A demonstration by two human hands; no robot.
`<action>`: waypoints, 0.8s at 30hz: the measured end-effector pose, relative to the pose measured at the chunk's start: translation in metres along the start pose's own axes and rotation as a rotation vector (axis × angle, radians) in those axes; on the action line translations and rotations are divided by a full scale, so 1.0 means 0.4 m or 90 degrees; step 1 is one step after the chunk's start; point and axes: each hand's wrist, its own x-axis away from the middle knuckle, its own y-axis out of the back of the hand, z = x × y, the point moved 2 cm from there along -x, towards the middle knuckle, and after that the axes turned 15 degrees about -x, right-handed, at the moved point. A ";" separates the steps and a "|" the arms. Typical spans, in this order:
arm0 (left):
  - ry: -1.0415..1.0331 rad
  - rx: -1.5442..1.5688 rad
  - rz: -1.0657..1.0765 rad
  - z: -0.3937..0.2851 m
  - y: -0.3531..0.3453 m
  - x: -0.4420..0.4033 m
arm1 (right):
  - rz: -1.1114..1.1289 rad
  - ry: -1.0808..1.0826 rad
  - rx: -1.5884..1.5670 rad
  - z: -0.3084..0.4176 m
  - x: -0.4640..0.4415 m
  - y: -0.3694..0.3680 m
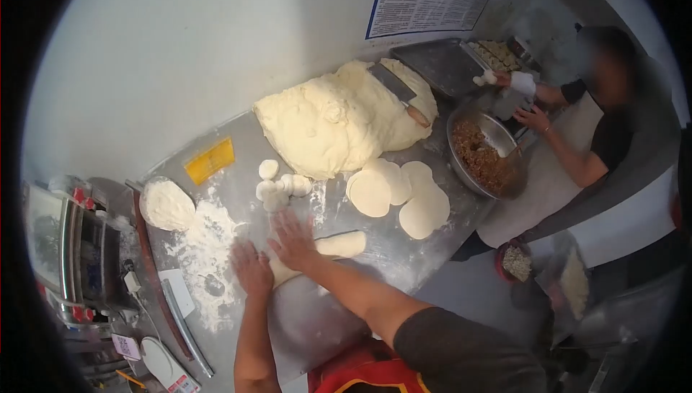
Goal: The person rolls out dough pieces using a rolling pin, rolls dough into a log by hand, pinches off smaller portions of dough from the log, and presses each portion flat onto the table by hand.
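palms down at a metal table (389, 267), a person has both hands on a dough roll (344, 245) lying between the table's middle and its front edge. the right hand (291, 240) lies across the roll, fingers stretched out and slightly spread, gripping nothing; the left hand (252, 269) is at the roll's left end, its fingers likewise straight and loosely parted (how much dough its palm covers, one cannot tell). just beyond the right fingertips sit small dough pieces (285, 185); flat dough rounds (425, 210) overlap toward the table's right edge. a large dough mound (317, 122) sits along the back edge, a wooden-handled scraper (391, 81) resting on it. flour (209, 249) whitens the left side. at right, a co-worker (613, 122) stands by a metal bowl (468, 184) of brown filling (476, 151).
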 end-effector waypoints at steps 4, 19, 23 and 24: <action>-0.095 0.148 0.262 -0.137 0.217 0.159 | 0.210 -0.019 0.019 0.052 0.210 0.115; -0.121 -0.129 0.110 -0.279 0.113 0.090 | -0.025 0.090 -0.010 -0.071 0.181 0.082; -0.158 -0.147 -0.056 -0.224 -0.021 -0.038 | -0.086 0.035 0.020 -0.091 0.046 0.085; -0.147 -0.132 -0.036 -0.215 -0.040 -0.039 | -0.096 0.010 0.022 -0.091 0.051 0.086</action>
